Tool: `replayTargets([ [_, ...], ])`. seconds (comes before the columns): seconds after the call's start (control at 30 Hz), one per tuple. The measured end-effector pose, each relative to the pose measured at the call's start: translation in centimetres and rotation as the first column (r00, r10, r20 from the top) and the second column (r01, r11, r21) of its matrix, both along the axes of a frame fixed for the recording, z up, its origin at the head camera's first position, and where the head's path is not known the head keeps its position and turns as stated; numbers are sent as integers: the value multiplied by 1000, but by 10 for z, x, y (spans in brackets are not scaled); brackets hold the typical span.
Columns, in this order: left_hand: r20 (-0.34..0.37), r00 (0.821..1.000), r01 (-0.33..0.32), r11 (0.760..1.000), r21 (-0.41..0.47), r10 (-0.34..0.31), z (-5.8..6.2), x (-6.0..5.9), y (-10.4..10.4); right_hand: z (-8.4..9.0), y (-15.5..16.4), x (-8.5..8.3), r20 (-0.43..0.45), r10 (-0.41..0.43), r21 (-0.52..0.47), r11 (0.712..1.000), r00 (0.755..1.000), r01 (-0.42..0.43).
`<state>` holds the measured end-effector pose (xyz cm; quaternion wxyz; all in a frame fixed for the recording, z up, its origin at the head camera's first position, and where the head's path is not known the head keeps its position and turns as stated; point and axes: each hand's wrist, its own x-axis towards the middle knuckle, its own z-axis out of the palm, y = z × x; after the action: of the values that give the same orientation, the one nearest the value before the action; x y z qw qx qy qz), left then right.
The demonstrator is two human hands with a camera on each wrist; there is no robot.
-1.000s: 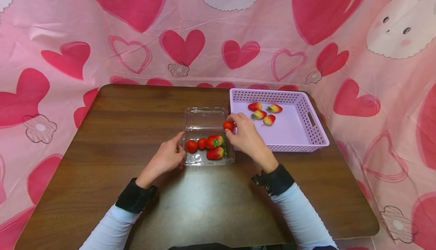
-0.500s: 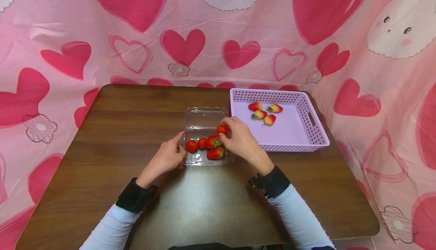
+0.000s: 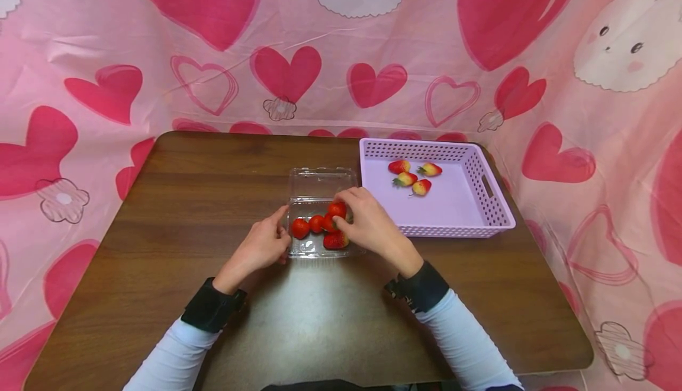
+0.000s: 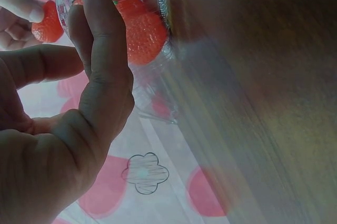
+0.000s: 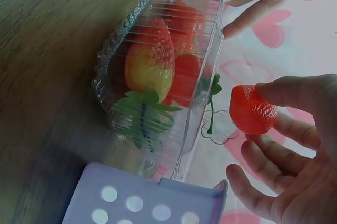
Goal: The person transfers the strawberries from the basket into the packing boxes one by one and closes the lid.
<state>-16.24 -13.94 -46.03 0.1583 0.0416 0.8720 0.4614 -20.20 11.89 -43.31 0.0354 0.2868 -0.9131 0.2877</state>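
Note:
In the head view a clear plastic clamshell box lies with its lid folded back. Inside are several red strawberries, among them one at the left end and one at the front. My right hand pinches a red strawberry between thumb and fingers, above the box's right part. The right wrist view shows this strawberry apart from the box wall, near a green leafy stem. My left hand rests at the box's left side, its forefinger extended along the edge; its fingers touch the clear wall.
A lilac perforated basket stands right of the box, its left wall close to the right hand. Several red-and-yellow strawberries lie in its back left part. Both stand on a brown wooden table, with a pink heart-print cloth behind.
My right hand has carried the pinched strawberry leftward and slightly toward the person, from beside the basket to over the strawberries in the box. The left hand has stayed in place.

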Motion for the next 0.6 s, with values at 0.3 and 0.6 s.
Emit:
replayTargets([
  [0.3,-1,1000,3,1000,-13,-3,0,0,0,-4,-9,2,-59,71,23,997,996,-70],
  [0.6,-7,1000,4,1000,-20,-4,2,0,0,-9,-18,6,-26,112,8,994,993,-112],
])
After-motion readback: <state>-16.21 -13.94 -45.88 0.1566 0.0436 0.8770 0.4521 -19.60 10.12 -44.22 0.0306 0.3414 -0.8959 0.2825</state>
